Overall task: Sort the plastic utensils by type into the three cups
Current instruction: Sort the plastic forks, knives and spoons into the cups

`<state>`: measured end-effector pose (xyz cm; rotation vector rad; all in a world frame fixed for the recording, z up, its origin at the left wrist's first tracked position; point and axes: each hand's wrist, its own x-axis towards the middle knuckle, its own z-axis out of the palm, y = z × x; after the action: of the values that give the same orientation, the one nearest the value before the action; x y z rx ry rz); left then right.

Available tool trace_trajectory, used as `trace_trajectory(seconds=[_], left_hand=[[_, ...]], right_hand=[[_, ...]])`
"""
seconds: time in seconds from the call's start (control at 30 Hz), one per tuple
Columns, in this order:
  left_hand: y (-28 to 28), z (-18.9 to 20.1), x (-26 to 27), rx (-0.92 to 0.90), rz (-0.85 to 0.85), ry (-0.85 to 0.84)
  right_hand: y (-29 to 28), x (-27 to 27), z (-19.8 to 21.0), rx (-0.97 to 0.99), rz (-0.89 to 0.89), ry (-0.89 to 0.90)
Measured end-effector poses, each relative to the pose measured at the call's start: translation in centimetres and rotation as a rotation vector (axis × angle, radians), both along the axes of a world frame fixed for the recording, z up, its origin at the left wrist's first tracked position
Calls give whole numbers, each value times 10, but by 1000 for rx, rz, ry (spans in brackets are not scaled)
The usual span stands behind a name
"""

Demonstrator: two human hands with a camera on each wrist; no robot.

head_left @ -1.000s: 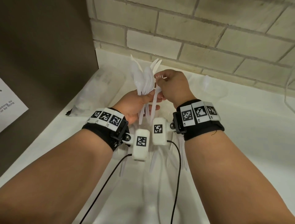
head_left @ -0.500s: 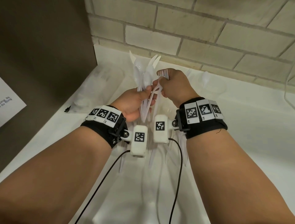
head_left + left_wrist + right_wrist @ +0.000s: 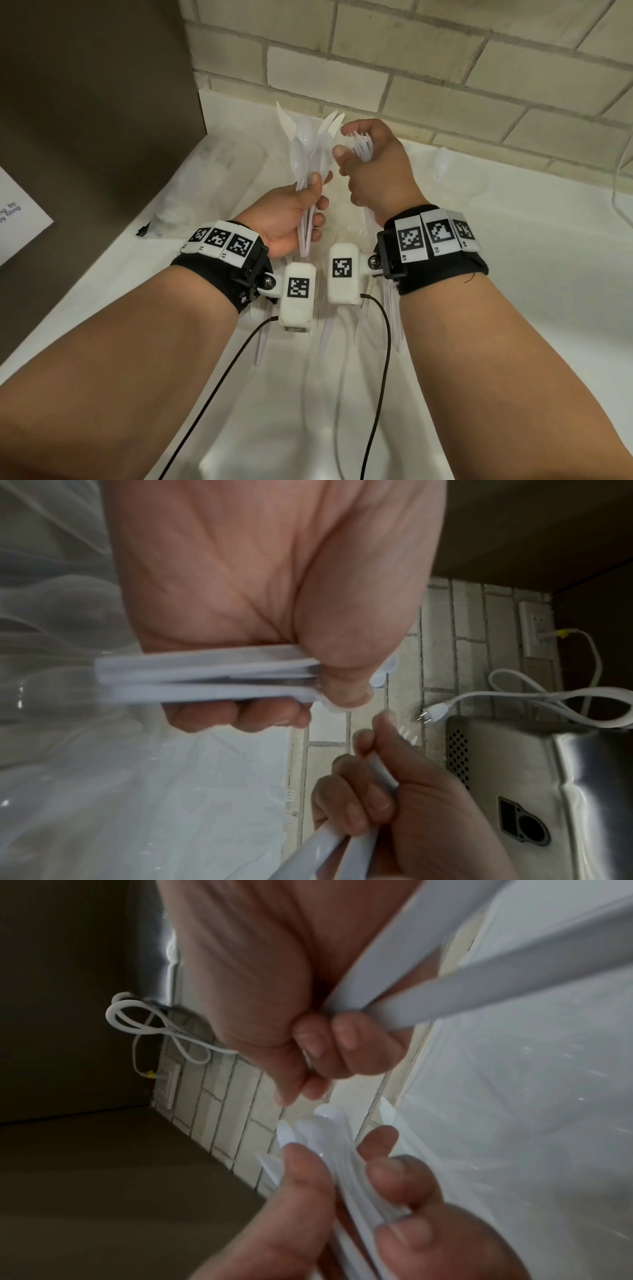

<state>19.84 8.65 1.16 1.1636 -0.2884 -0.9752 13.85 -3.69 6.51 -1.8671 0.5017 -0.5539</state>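
**Two fistfuls of white plastic over the table**

My left hand is curled tight round a bundle of white plastic spoons and knives, heads fanned upward; I make out about three knife tips and two spoon bowls, though the overlap blurs the count. My right hand is fisted round a clump of white plastic forks, tines poking out by my thumb; number unclear. Both bundles are raised above the white table, just beside each other.

The left hand holds spoons and knives just left of the right hand, which holds forks. Both are above the counter. More utensils lie beneath the wrists, and the brick wall stands behind.
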Motion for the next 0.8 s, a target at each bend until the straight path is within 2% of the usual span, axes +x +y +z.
trace_trajectory(seconds=[0.1,0.4,0.63,0.8], left_hand=[[-1,0,-1,28,25,-3],[6,-2,2,-37,3,51],[1,1,-4,-9,66,-14],[-4,6,-10,47,119,-7]], right_hand=[[2,2,-1,-66,34,3],[-3,-2,-9,-105,108,50],[-4,4,-9,-270,1,58],[-3,4,-11,-289,-11,45]])
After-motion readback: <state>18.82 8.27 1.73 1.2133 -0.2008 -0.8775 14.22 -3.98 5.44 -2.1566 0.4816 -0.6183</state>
